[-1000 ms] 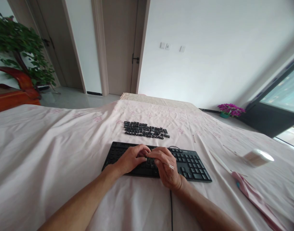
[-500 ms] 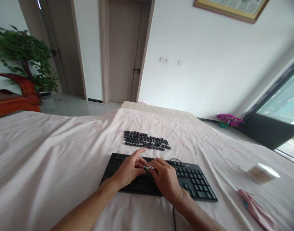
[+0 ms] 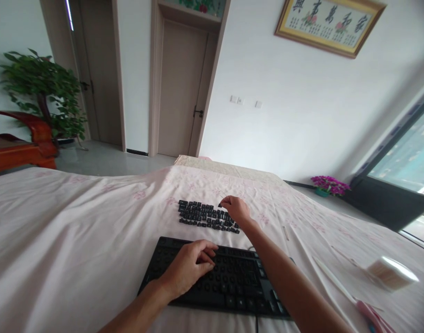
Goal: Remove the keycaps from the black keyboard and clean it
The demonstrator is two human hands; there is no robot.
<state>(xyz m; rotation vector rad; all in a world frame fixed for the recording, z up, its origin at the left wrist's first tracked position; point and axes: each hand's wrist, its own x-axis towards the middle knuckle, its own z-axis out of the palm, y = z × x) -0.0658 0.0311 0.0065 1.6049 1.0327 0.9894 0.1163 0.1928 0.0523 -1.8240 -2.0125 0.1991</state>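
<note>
Nearest to us, at 6 o'clock, the black keyboard [image 3: 229, 282] lies on the pink sheet [image 3: 76, 240]; most of its keycaps are off, leaving bare round sockets, and its cable [image 3: 256, 323] runs out toward us at the lower edge. Our left hand [image 3: 189, 266] rests on the keyboard's left half, fingers curled loosely inward; we cannot tell whether it holds anything. Our right forearm crosses above the keyboard's right end, toward 12 o'clock.

Beyond the keyboard, well apart from it, the loose keycaps [image 3: 205, 216] lie in rows on the sheet. Our right hand [image 3: 234, 208] is at the right end of these rows, fingertips pinched narrowly together just above or on the keycaps; what they grip, if anything, is too small for us to tell.

At 3 o'clock, near the right edge, a white tub [image 3: 392, 274] lies on its side, with thin white sticks [image 3: 331, 275] between it and the keyboard, and a pink object [image 3: 374, 319] at the lower right.

Farther off, at 12 o'clock, a closed door [image 3: 180, 92] stands in the far wall. At 10 o'clock we see a green plant [image 3: 45, 92] behind a red wooden seat [image 3: 24, 148]; at 2 o'clock, purple flowers [image 3: 328, 184] on the floor, a framed picture [image 3: 328, 23] above, and a window [image 3: 402, 157].
</note>
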